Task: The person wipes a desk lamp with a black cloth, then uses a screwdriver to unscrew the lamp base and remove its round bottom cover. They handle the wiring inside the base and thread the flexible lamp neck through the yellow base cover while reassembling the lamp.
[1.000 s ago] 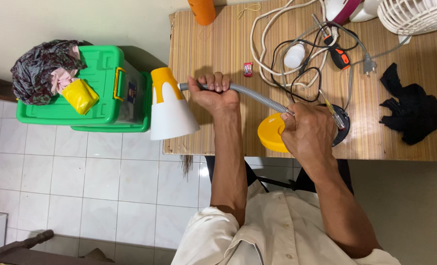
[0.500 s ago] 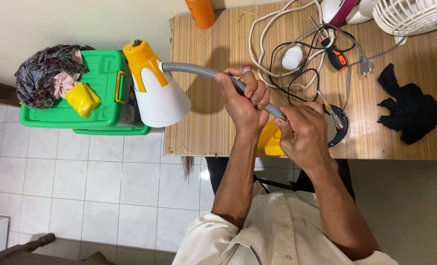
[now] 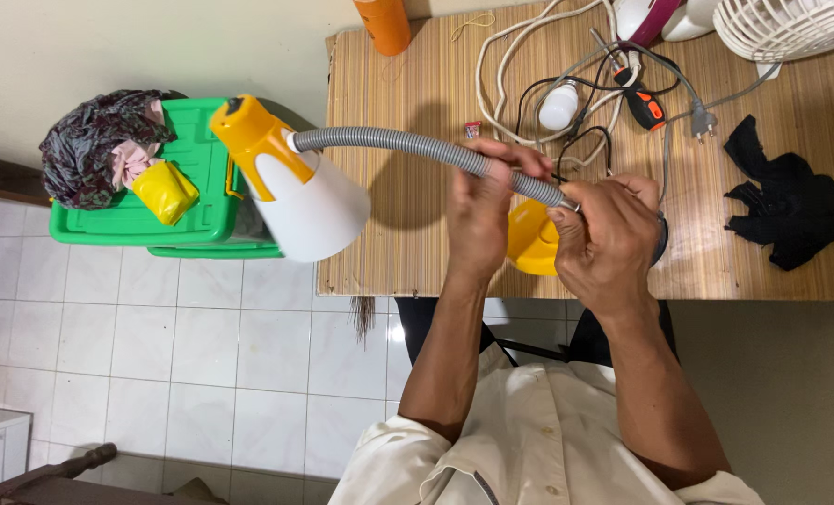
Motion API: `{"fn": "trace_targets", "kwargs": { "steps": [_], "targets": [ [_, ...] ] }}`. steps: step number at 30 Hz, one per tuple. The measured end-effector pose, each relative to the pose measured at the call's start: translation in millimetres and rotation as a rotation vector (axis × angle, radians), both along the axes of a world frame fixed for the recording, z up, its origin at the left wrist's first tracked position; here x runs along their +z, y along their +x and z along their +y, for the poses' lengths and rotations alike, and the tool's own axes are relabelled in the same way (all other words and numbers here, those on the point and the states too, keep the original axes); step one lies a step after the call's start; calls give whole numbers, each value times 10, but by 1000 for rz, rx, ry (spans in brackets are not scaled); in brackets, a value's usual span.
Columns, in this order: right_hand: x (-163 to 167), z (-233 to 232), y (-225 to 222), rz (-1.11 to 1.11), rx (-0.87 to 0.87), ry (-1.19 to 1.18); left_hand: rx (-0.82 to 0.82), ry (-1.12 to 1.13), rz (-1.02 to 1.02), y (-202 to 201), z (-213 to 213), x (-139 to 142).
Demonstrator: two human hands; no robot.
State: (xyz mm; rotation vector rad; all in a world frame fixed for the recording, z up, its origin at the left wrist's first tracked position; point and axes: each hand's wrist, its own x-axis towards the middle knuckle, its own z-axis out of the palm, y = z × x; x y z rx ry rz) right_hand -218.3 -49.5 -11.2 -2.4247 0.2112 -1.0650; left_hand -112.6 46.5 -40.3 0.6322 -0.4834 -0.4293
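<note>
Lamp over table edge, grey neck gripped in left hand, right hand clasping its yellow base.

Both forearms are reaching toward twelve o'clock, wrists bent; the left hand is curling its fingers closed, the right hand is pinching shut at its three o'clock

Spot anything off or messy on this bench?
Yes. The desk lamp is off the table, held in the air: left hand and right hand grip its gooseneck near the yellow base. White and black cords lie tangled, and a black cloth lies crumpled.
</note>
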Motion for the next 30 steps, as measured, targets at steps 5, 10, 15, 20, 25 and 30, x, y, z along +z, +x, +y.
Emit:
{"fn": "trace_targets", "kwargs": {
  "steps": [5, 10, 15, 20, 25, 30],
  "targets": [
    [2, 25, 4, 36, -51, -13, -49, 201, -62, -99, 41, -200],
    [-96, 14, 24, 32, -39, -35, -96, 179, 62, -52, 32, -355],
    [-201, -34, -3, 67, -5, 83, -92, 211, 80, -6, 28, -487],
    [-291, -147, -29, 147, 61, 182, -74, 254, 99, 32, -10, -608],
    [-384, -336, -172, 118, 106, 281, -56, 290, 106, 94, -53, -647],
    [-551, -555, -369, 130, -42, 534, -25, 351, 75, 122, -18, -655]
  ]
}}
